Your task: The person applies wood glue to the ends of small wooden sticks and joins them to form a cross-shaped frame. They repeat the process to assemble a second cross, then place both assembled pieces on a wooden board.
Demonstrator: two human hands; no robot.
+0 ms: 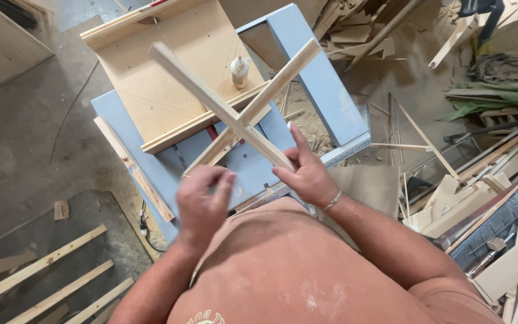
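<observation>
two strips crossed over the saw table

sawdust-strewn workshop floor (25,156) lay below. left hand (202,198) pinched shut on one wooden strip (271,90); right hand (307,174) closed round the other strip (211,96), crossed above the blue table (331,102). likely risk: a light pinch letting a strip swing and knock the glue bottle (239,71).

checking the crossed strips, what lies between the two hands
In the head view, only bare blue saw table shows between the left hand and right hand; the wooden strips cross above them.
</observation>
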